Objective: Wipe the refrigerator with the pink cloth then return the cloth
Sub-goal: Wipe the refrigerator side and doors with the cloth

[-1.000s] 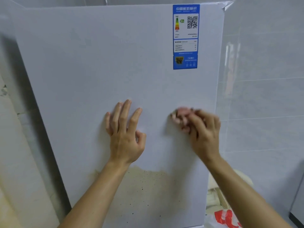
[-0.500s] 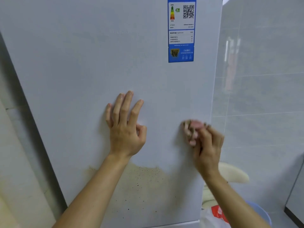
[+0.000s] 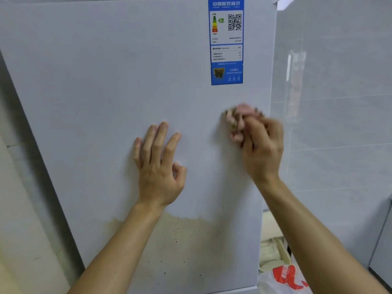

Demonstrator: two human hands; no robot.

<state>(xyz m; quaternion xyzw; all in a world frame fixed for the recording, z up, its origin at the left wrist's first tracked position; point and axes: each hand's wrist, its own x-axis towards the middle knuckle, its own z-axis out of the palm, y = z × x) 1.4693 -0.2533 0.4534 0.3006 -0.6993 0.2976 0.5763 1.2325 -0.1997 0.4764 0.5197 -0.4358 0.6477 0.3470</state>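
Right grip (image 3: 263, 149) is curling its fingers round the bunched pink cloth (image 3: 241, 115) and pressing it against the white refrigerator (image 3: 95, 92) door near its right edge, below the blue energy label (image 3: 227, 41). Left grip (image 3: 159, 172) is lying spread and flat on the door near it, holding nothing and seemingly bracing. Wiping looks to be the step in hand, with the return of the cloth not yet begun. A brownish speckled stain (image 3: 182, 236) is showing lower on the door, under the left wrist and apart from the cloth. The next move likely calls for bringing the cloth down onto it with firm pressure, with the bracing palm shifting aside.
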